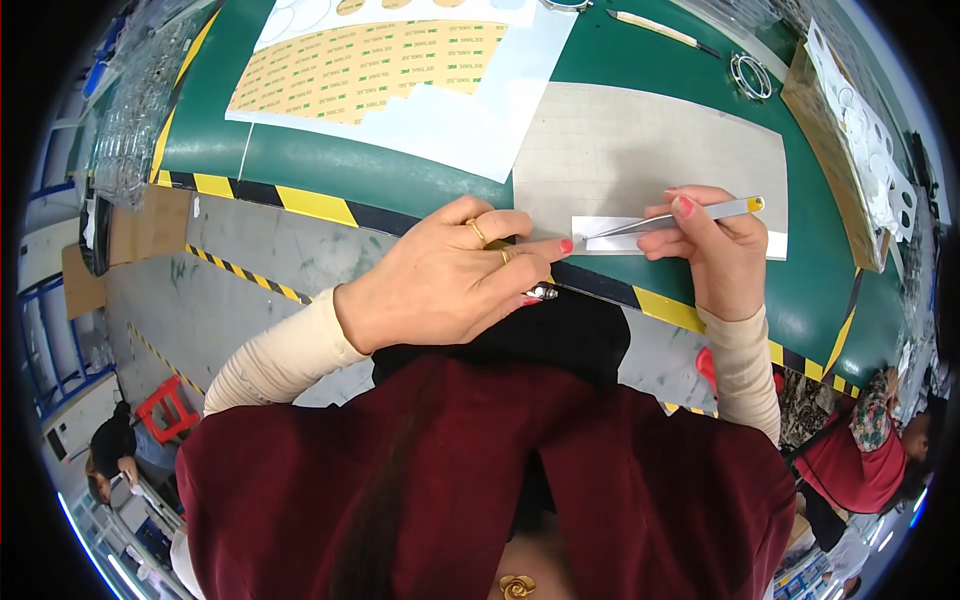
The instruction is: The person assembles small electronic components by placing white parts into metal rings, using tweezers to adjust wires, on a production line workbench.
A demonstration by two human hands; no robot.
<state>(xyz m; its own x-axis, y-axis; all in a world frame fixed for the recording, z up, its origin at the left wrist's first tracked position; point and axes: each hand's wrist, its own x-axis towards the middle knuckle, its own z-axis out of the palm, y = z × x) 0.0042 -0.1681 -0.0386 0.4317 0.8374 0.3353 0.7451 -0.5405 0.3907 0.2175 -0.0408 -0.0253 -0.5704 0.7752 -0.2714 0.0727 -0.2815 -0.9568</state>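
My right hand [712, 245] is closed on silver tweezers [690, 215] with a yellow mark at the top end. Their tips point left, down onto a narrow white strip [610, 232] lying on a beige sheet [645, 140]. My left hand [450, 270] reaches in from the left, its index fingertip at the strip's left end, close to the tweezer tips. A small silver-and-black piece [541, 293] shows by the left thumb, its rest hidden by the curled fingers. Whatever lies at the tweezer tips is too small to make out.
Printed tan adhesive sheet [380, 70] lies on white paper [450, 130] at the far left. A craft knife [665, 33] and metal rings [750, 77] are at the back. A cardboard box [835, 150] stands right. Striped tape [310, 205] marks the green table's near edge.
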